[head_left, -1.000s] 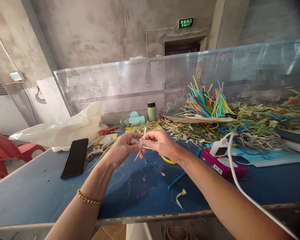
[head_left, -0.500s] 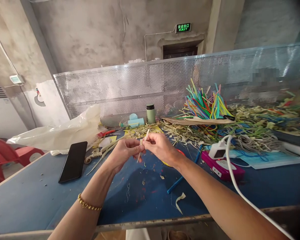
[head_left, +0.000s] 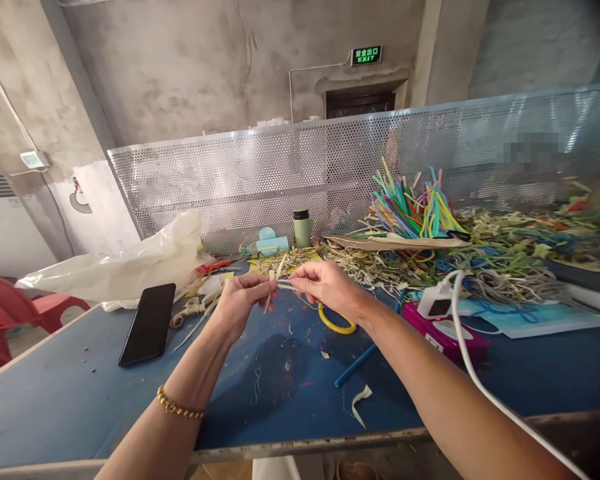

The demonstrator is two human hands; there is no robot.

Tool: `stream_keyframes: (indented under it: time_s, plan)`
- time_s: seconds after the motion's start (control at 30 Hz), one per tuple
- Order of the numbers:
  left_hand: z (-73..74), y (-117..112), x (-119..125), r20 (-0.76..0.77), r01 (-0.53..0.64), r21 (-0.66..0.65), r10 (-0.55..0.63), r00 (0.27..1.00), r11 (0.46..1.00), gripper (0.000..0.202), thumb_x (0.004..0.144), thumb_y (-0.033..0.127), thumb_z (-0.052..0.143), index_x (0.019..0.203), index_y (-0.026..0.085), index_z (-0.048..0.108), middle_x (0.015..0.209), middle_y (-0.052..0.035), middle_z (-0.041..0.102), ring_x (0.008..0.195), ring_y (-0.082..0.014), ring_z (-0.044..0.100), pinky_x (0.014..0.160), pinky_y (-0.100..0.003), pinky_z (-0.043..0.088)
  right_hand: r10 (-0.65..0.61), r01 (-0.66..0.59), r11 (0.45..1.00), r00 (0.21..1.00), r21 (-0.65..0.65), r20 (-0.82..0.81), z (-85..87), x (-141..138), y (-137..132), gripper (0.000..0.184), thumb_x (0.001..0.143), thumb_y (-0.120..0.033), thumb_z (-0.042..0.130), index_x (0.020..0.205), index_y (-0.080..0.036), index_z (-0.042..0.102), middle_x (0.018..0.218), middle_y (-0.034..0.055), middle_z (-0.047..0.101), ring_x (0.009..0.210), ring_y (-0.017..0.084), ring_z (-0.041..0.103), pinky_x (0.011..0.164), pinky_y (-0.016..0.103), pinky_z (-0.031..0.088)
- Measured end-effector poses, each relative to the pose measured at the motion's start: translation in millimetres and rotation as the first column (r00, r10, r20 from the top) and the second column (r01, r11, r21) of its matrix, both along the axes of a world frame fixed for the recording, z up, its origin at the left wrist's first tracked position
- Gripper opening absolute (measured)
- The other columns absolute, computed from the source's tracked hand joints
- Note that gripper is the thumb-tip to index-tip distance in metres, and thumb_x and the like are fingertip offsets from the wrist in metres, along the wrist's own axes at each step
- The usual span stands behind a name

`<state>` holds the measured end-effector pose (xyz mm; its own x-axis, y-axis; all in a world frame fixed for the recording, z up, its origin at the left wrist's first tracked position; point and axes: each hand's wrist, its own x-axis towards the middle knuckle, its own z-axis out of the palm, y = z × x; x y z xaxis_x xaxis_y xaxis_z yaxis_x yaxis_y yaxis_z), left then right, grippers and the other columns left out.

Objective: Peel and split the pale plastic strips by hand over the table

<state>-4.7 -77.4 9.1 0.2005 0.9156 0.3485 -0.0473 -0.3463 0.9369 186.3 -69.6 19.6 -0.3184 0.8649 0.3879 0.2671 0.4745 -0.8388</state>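
Observation:
Above the blue table [head_left: 55, 400] my left hand [head_left: 237, 303] and my right hand [head_left: 325, 283] are held close together, both pinched on a thin pale strip [head_left: 279, 283] that runs between their fingertips, with short ends sticking up and down. A gold bracelet [head_left: 177, 408] sits on my left wrist. A yellow ring-shaped loop [head_left: 336, 323] lies on the table just below my right hand.
A black phone [head_left: 147, 323] lies at the left, beside a white plastic bag [head_left: 125, 263]. A pink device [head_left: 447, 337] with a white charger and cable [head_left: 475, 380] sits at the right. Colourful tubes [head_left: 413, 207] and strip scraps pile up by the perforated metal screen [head_left: 280, 180]. A blue tube [head_left: 360, 363] lies near.
My hands have drawn slightly apart, so the strip now lies more level between them. The yellow loop under my right hand has come into full view.

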Motion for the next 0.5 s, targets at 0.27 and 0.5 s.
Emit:
stream_keyframes:
  time_s: [0.27, 0.5]
  plan:
    - [1.2, 2, -2, 0.076, -0.004, -0.067, 0.009, 0.997, 0.998, 0.019, 0.067, 0.028, 0.076, 0.059, 0.012, 0.069, 0.059, -0.0043, 0.063, 0.047, -0.0107, 0.05, 0.05, -0.027, 0.038, -0.032, 0.035, 0.993, 0.999, 0.109, -0.027, 11.6, 13, -1, 0.02, 0.083, -0.03, 0.063, 0.078, -0.012, 0.069, 0.065, 0.0033, 0.066, 0.048, 0.009, 0.058, 0.048, 0.022, 0.042]
    - [0.4, 3, -3, 0.109, 0.033, -0.097, -0.023, 0.994, 0.995, 0.017, 0.068, 0.025, 0.074, 0.061, 0.011, 0.068, 0.061, -0.0054, 0.065, 0.047, -0.0112, 0.053, 0.051, -0.026, 0.039, 0.073, -0.068, 0.997, 0.984, 0.036, -0.16, 14.9, 11, -8, 0.021, 0.079, -0.027, 0.068, 0.094, -0.013, 0.072, 0.074, 0.0036, 0.068, 0.057, 0.009, 0.054, 0.052, 0.023, 0.042]
